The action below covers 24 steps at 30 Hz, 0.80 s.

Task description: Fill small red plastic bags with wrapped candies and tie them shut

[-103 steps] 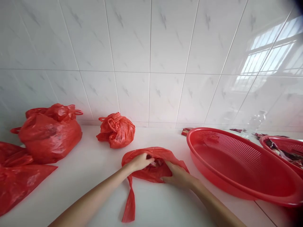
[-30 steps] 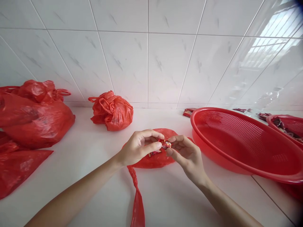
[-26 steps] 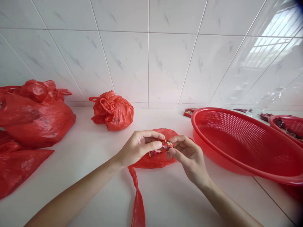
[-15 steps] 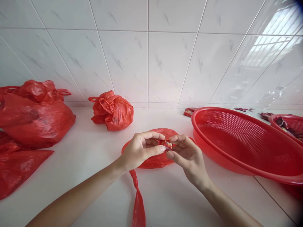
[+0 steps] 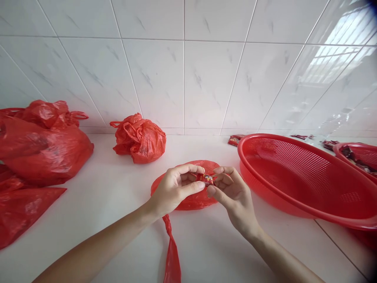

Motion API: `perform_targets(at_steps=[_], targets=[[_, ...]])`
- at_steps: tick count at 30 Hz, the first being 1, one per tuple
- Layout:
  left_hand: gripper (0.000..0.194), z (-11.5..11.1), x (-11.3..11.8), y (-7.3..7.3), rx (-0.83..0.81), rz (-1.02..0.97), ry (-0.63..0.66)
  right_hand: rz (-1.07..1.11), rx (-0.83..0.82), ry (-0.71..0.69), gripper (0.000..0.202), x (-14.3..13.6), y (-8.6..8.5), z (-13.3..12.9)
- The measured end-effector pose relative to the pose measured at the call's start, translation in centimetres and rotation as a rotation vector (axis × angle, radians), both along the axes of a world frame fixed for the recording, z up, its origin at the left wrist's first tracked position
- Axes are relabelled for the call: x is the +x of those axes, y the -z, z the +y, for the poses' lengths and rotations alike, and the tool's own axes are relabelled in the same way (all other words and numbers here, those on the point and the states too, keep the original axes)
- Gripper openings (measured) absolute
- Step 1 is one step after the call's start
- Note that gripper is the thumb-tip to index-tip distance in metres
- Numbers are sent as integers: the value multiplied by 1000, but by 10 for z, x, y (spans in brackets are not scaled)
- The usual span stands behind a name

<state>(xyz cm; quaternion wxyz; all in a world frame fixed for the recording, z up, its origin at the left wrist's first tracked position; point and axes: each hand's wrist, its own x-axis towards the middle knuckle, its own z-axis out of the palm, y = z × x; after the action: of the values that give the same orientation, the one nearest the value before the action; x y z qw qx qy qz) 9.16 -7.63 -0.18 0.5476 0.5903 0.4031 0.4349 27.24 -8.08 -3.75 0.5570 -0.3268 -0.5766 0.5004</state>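
My left hand (image 5: 173, 188) is closed, pinching a small candy in a shiny red printed wrapper (image 5: 208, 180) between thumb and fingertips. Close against the candy's right end is my right hand (image 5: 235, 194), its thumb and index finger apart and the other fingers curled behind. Whether those curled fingers touch the wrapper is hard to see. Both hands hover over a flattened red plastic bag (image 5: 196, 202) on the white counter (image 5: 123, 239). A twisted tail of red plastic (image 5: 171, 255) runs from it toward me.
A large red perforated basket (image 5: 279, 173) stands at the right, with a smaller red basket (image 5: 356, 149) of dark wrapped pieces beyond. Red wrapped packets (image 5: 235, 140) lie behind it. A knotted red bag (image 5: 141, 139) and larger full red bags (image 5: 47, 145) sit left. A tiled wall (image 5: 159, 78) rises behind.
My right thumb and index finger have spread slightly apart at the candy's right end. My left hand still holds the candy in nearly the same spot.
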Motion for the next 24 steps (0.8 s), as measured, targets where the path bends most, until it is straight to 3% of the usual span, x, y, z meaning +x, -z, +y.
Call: perform_targets(at_steps=[3, 8, 15, 24], targets=[[25, -1, 0, -1, -20, -20, 25, 42, -7, 18, 19, -1, 1, 0], [24, -1, 0, -2, -15, -6, 7, 17, -53, 44, 21, 1, 1, 3], [23, 2, -2, 1, -12, -10, 1, -40, -98, -30, 23, 2, 3, 6], [27, 6, -1, 10, 0, -7, 70, 322, -334, -226, 23, 4, 8, 14]])
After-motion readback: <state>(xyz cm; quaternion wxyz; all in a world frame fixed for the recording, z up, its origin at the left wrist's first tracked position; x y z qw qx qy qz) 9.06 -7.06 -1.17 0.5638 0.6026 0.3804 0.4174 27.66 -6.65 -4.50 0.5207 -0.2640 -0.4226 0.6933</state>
